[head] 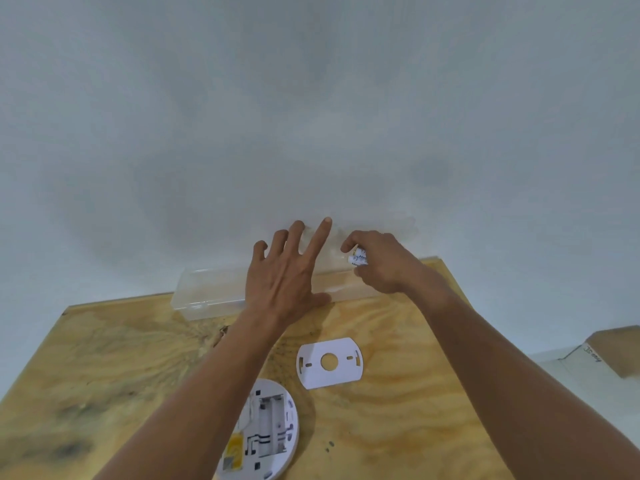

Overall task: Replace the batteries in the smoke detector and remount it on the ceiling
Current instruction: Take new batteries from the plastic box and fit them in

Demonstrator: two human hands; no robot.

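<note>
The white round smoke detector [268, 431] lies back side up on the plywood table [104, 375], near the front edge, its battery bay showing empty slots. Its white mounting plate [329, 363] lies flat just beyond it. At the table's far edge stands a long clear plastic box [207, 289]. My left hand [287, 271] rests on the box with fingers spread and straight. Just to its right, my right hand [377, 261] holds white batteries [358, 256] in curled fingers, above the box's right end.
A plain white wall [311, 116] rises right behind the table's far edge. A cardboard box [616, 351] sits off the table at the right on a white surface. Bare plywood spreads to the left of the detector.
</note>
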